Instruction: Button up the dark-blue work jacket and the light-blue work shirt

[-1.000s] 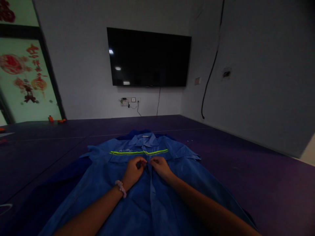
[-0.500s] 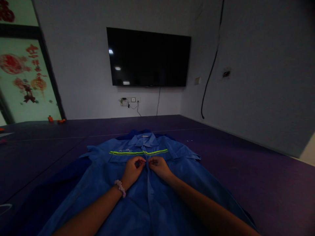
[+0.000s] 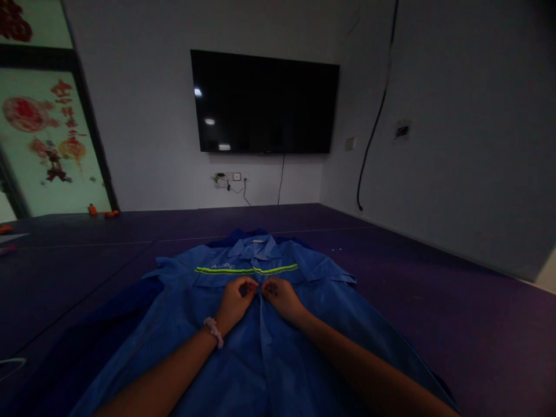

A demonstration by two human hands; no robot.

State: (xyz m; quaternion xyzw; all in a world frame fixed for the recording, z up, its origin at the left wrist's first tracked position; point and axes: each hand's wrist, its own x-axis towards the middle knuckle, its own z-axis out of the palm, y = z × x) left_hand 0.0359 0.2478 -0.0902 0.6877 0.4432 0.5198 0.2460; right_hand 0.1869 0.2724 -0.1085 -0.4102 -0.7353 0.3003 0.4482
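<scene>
A blue short-sleeved work shirt [image 3: 226, 347] lies spread out face up, its collar pointing away from me. A yellow-green stripe [image 3: 226, 270] crosses its chest, with pale lettering above the left part. Just below the stripe, my left hand [image 3: 238, 298] pinches the edge of the front placket. Close beside it, my right hand [image 3: 280, 296] pinches the other side of the same front opening. The fingertips of both hands nearly meet, and any button between them is too small to make out. A scrunchie [image 3: 214, 332] circles my left wrist.
Darker blue cloth [image 3: 104, 324] lies beneath the shirt, showing at left and behind the collar. The dark purple surface [image 3: 434, 301] reaches the walls. Orange objects [image 3: 110, 214] sit near the door; a television [image 3: 267, 104] and hanging cable [image 3: 373, 139] are on the walls.
Both hands keep their pinch at the same place on the shirt front. The whole view has shifted slightly, with things appearing a little farther right.
</scene>
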